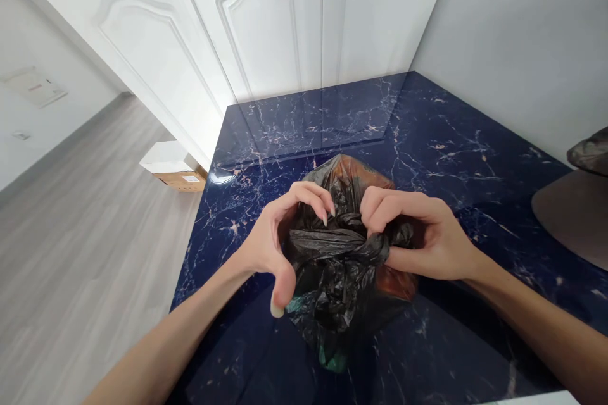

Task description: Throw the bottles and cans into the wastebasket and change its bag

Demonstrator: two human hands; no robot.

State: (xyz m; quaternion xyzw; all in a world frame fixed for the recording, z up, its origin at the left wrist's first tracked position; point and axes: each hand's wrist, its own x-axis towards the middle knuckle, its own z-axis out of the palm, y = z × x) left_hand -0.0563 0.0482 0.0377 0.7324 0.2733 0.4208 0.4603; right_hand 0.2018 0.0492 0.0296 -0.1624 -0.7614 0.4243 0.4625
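A thin black plastic bag [332, 278] sits on the dark blue marbled table in front of me. Orange-brown and green contents show faintly through it, but their kind cannot be made out. Its top is gathered into a twisted strip that runs across the bag. My right hand [422, 234] pinches the twisted plastic at the right between thumb and curled fingers. At the left, my left hand [280, 234] curves around the bag's side. Its thumb stands well apart from the bent fingers, whose tips are at the bag's top.
The table [294, 126] has a glossy white-veined surface and reaches back to white panelled doors [266, 25]. A grey rounded object [574, 215] lies at the right edge, with dark plastic [591, 152] above it. On the wooden floor [95, 234] stands a cardboard box [178, 168].
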